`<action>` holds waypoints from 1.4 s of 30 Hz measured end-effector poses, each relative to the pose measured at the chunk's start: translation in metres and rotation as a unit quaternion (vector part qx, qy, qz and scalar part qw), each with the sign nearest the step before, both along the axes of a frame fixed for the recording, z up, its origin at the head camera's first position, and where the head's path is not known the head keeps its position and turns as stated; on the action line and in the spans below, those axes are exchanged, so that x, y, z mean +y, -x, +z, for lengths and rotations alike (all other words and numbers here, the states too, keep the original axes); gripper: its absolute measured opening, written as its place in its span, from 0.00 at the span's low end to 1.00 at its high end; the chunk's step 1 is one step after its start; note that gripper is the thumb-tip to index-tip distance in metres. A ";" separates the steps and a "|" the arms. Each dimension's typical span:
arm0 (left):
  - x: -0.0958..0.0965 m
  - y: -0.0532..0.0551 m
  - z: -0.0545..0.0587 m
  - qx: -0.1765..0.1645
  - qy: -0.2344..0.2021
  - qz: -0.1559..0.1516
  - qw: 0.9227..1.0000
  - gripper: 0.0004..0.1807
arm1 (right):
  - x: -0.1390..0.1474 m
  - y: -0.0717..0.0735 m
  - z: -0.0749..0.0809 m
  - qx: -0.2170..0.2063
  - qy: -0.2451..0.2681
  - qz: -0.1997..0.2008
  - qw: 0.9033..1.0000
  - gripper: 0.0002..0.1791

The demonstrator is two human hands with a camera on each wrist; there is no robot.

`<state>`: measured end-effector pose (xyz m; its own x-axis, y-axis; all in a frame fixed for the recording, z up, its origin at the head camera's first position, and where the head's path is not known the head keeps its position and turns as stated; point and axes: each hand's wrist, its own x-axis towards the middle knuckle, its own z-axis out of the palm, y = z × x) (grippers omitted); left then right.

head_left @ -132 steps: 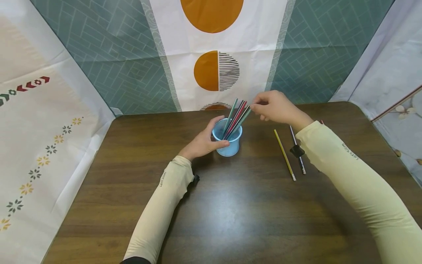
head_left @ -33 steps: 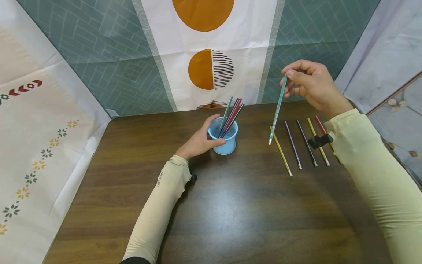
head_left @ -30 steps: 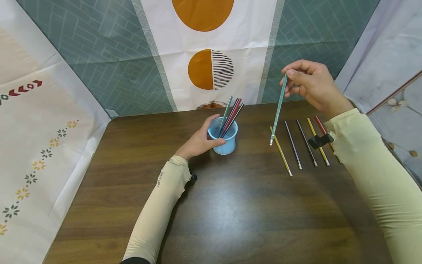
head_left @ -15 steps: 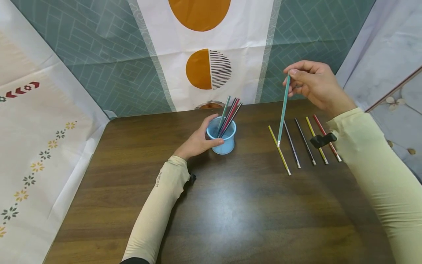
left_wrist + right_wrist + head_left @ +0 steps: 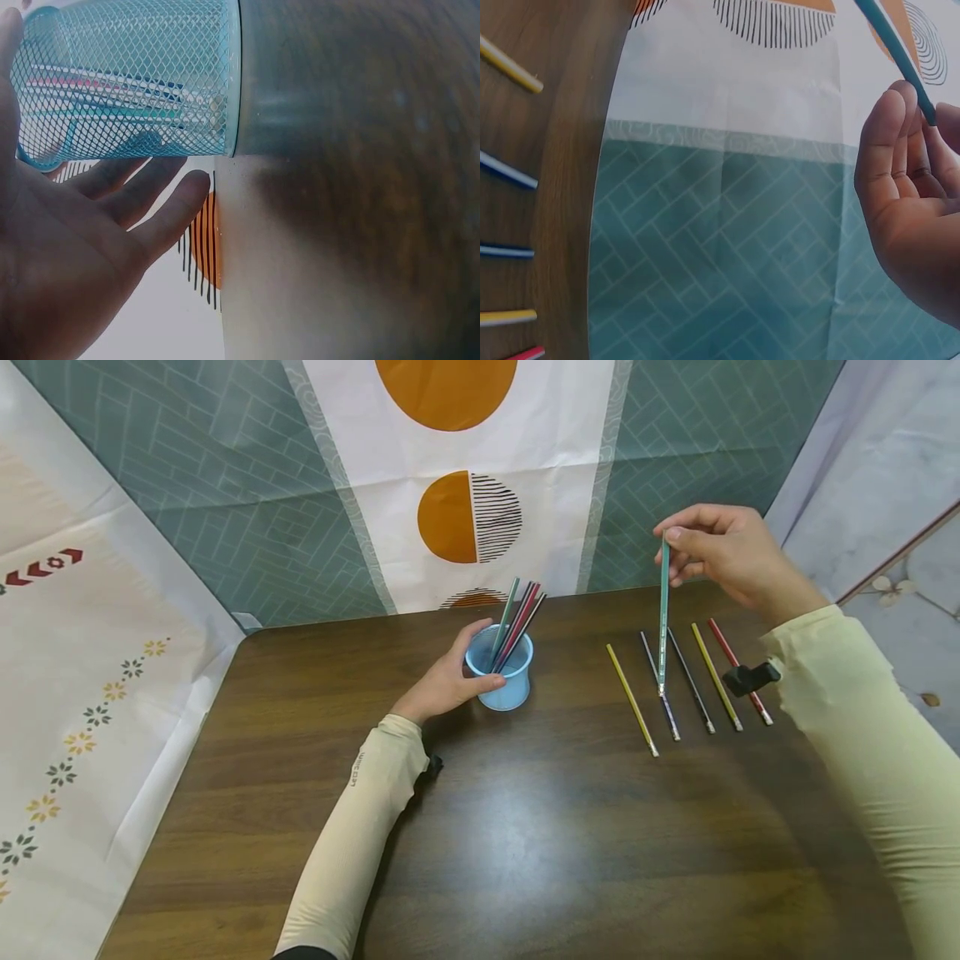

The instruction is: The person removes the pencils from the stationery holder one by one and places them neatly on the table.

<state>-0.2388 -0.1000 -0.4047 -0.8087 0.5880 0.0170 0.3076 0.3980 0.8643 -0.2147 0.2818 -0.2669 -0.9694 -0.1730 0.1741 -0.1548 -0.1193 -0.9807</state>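
With thumb and fingers around its rim, my left hand (image 5: 447,683) holds a light blue mesh pencil cup (image 5: 507,693) upright on the table. Several pencils (image 5: 517,627), green, red and dark, lean inside it; their lower ends show through the mesh (image 5: 127,97) in the left wrist view. My right hand (image 5: 723,552) pinches a green pencil (image 5: 663,610) by its top end, so that it hangs nearly vertical, eraser end down. Below it lies a row of pencils: yellow (image 5: 632,700), a purplish one (image 5: 670,718), black (image 5: 692,681), yellow (image 5: 716,677) and red (image 5: 723,643).
The brown wooden table (image 5: 450,860) ends at a patterned cloth backdrop (image 5: 360,552) behind the cup. White cloth hangs at the left (image 5: 90,693) and at the right side. Each wrist wears a small black device, such as the right one (image 5: 752,678).
My right hand has drawn the green pencil out of the cup and carried it right, over the row; lately it hangs straighter, across the purplish pencil. My left hand keeps holding the cup.
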 end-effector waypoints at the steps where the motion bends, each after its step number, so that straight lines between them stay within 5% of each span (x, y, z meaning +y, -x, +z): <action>1: 0.000 0.000 0.000 0.000 0.001 0.000 1.000 0.48 | 0.001 0.000 -0.001 0.003 -0.004 -0.002 1.000 0.10; 18: -0.001 -0.001 0.001 -0.001 0.005 0.008 1.000 0.48 | 0.038 0.001 -0.016 0.007 -0.026 -0.023 0.999 0.07; 28: -0.001 -0.001 0.000 -0.004 0.002 0.005 1.000 0.48 | 0.076 0.000 -0.027 -0.041 -0.053 -0.079 0.995 0.06; 33: 0.000 0.000 -0.001 -0.008 0.002 0.005 1.000 0.49 | 0.096 0.000 -0.034 -0.079 -0.124 -0.107 0.983 0.07; 42: 0.000 -0.001 0.000 -0.006 -0.001 0.002 1.000 0.49 | 0.128 0.005 -0.048 -0.118 -0.257 -0.150 0.947 0.16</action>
